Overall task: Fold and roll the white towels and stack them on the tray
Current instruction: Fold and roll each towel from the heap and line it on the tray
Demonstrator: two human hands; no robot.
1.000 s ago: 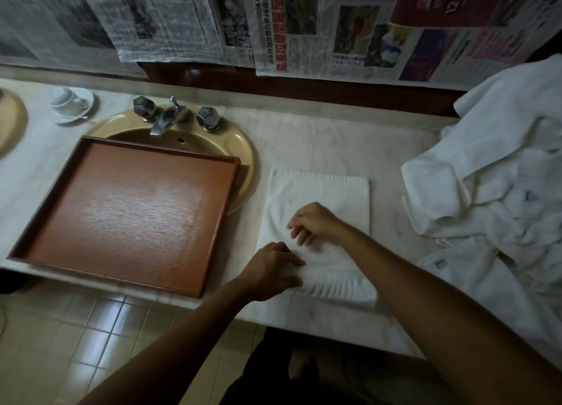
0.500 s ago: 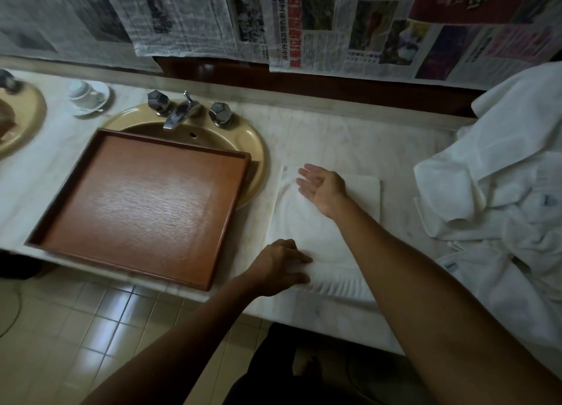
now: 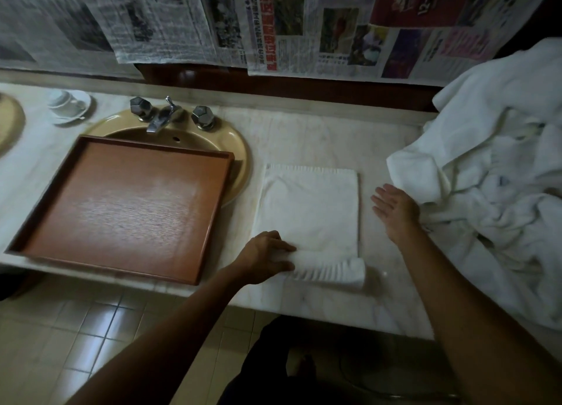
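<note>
A folded white towel (image 3: pixel 310 207) lies flat on the marble counter, and its near edge is curled up into a short roll. My left hand (image 3: pixel 267 257) grips the left end of that roll, fingers curled round it. Flat and with straight fingers, my right hand (image 3: pixel 395 207) is over the bare counter just right of the towel, touching no cloth. The brown wooden tray (image 3: pixel 60 243) sits to the left, partly over the sink, with nothing in it. A heap of loose white towels (image 3: pixel 492 191) fills the counter's right end.
A tan sink (image 3: pixel 240 149) with a chrome tap (image 3: pixel 161 118) lies behind the tray. A white cup on a saucer (image 3: pixel 68 105) stands at the far left. Newspaper sheets (image 3: pixel 273 24) hang on the wall. The counter's front edge (image 3: pixel 334 310) drops to a tiled floor.
My right hand slid up the towel, then moved off it to the right onto the counter. My left hand has begun rolling up the towel's near edge.
</note>
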